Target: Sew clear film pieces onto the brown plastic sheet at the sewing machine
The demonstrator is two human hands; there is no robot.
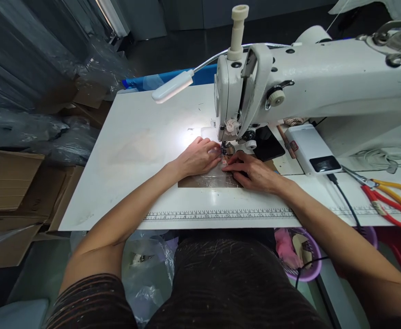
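Observation:
A white sewing machine stands over the white table. Just left of its presser foot, my left hand lies palm down, fingers together, on a small pale, thin piece. My right hand is right of and slightly in front of the foot, thumb and fingertips pinched at a small pinkish-white bit. Both hands' fingertips nearly meet at the needle area. Beneath them a shiny clear-and-brown plate shows. What the left fingers cover is hidden.
A power bank, a black phone and scissors lie to the right. A lamp hangs over the back. A ruler strip lines the front edge, with a purple basket below. Cardboard boxes stand left.

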